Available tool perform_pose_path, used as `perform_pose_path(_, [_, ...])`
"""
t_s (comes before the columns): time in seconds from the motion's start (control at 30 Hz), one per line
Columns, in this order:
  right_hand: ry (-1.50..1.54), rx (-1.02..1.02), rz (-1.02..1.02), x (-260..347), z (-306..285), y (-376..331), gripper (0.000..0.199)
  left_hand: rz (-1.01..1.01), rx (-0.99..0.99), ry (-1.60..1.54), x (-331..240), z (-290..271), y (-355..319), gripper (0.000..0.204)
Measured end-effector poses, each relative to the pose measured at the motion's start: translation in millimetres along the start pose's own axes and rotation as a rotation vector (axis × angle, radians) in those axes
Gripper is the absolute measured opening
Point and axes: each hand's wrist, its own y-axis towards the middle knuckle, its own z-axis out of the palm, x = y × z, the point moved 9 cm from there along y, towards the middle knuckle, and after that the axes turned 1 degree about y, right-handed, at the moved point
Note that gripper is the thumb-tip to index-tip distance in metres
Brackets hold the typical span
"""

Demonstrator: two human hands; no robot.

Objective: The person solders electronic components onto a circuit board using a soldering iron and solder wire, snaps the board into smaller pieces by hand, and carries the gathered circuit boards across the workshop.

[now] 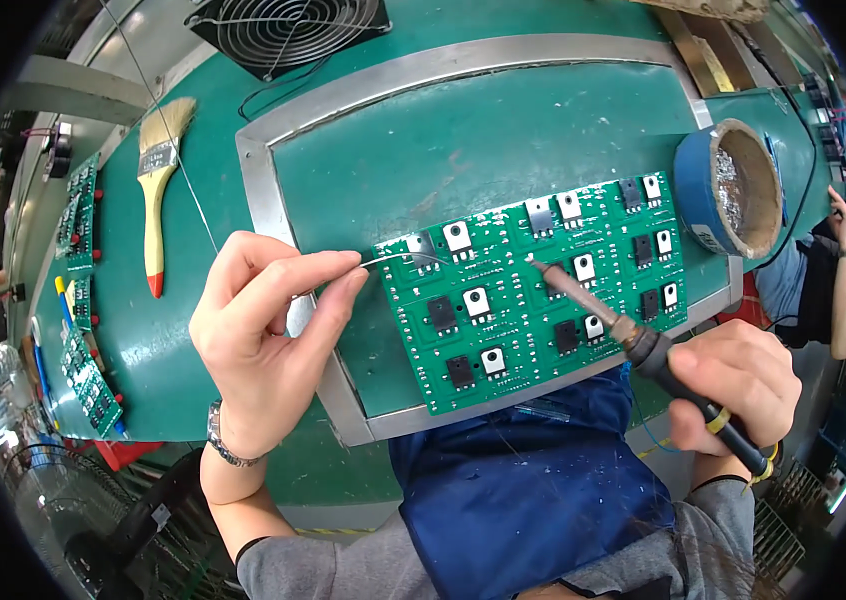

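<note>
A: Where is the circuit board lying relative to the hands?

B: The green circuit board [533,290] is lying flat on the green table [463,130], inside the metal frame [263,190], between both hands. Its long axis is running left-low to right-high across the view.

A: Left hand?

B: The left hand [268,335] is sitting just left of the board. Its fingers [328,270] are pinching a thin solder wire [398,258], which is pointing right onto the board's upper-left corner.

A: Right hand?

B: The right hand [738,385] is clenching the black handle of a soldering iron [633,335], below and right of the board. The shaft is slanting up-left, and the tip is touching down near the board's upper middle.

A: Wire end and iron tip together?

B: No, they are sitting apart; the wire end is lying to the left of the tip. The iron tip is nearer the board's centre.

A: Anything else close?

B: A blue-wrapped pot of solder scraps [733,190] is standing just beyond the board's right end; a paintbrush [158,190] is lying well off to the left.
</note>
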Motion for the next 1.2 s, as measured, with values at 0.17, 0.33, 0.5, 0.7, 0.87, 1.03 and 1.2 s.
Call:
perform_pose_path(0.17, [0.045,0.114,-0.096,2,26,21,0.029,0.012,0.003,0.04,-1,1,-6,0.021])
perform_pose_path(0.33, [0.017,0.09,-0.097,3,41,29,0.028,-0.02,0.006,0.075,0,-1,-5,0.018])
perform_pose_path(0.5, [0.021,0.091,-0.17,6,56,34,0.028,-0.038,0.023,0.098,1,-4,-9,0.018])
perform_pose_path(0.7, [-0.02,0.113,-0.157,10,60,33,0.03,-0.011,0.038,0.075,-2,-1,-7,0.018])
perform_pose_path(0.87, [-0.037,0.138,-0.161,9,67,35,0.031,-0.016,0.036,0.085,-1,-1,-8,0.017])
perform_pose_path(1.03, [-0.1,0.182,-0.15,15,70,33,0.033,-0.009,0.051,0.073,-2,2,-6,0.017])
perform_pose_path(1.2, [-0.095,0.185,-0.133,15,75,31,0.033,-0.02,0.049,0.083,2,1,-9,0.017])
